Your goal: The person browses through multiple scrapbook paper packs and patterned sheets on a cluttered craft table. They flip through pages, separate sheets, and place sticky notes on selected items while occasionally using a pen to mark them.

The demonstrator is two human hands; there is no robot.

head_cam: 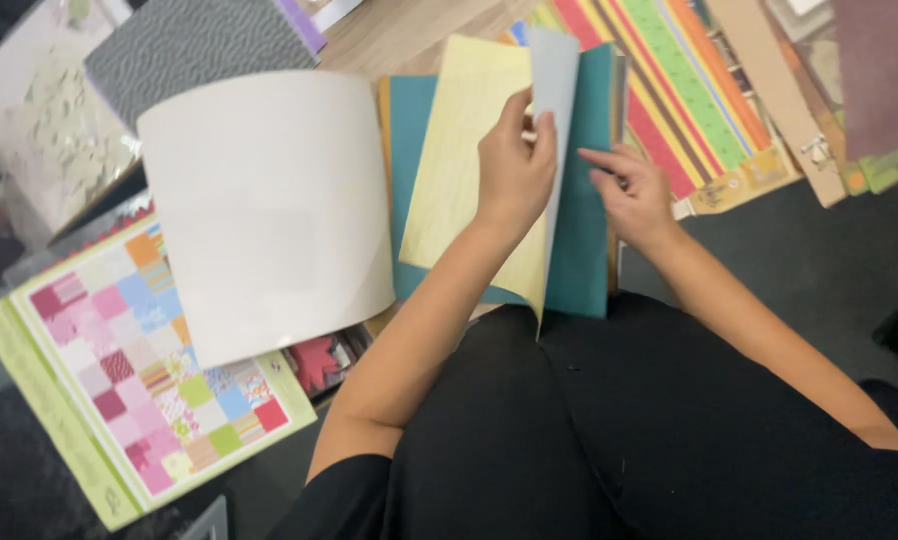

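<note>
The step in hand appears to be paging through a pad of coloured paper. The pad (589, 240) rests on the person's lap, with a teal sheet uppermost on its right side. The left hand (514, 170) pinches a pale grey sheet (552, 120) between thumb and fingers and holds it upright on edge. A yellow sheet (459, 150) lies turned over to the left of it. The right hand (631, 190) rests on the teal sheet with its fingers loosely extended and flat, gripping nothing.

A large white sheet (269, 200) curls over to the far left, above a pad cover printed with small coloured squares (149, 360). Striped papers (679, 90) lie beyond the hands.

The next move likely calls for laying the grey sheet leftward onto the yellow sheet while the right hand steadies the teal sheet.
</note>
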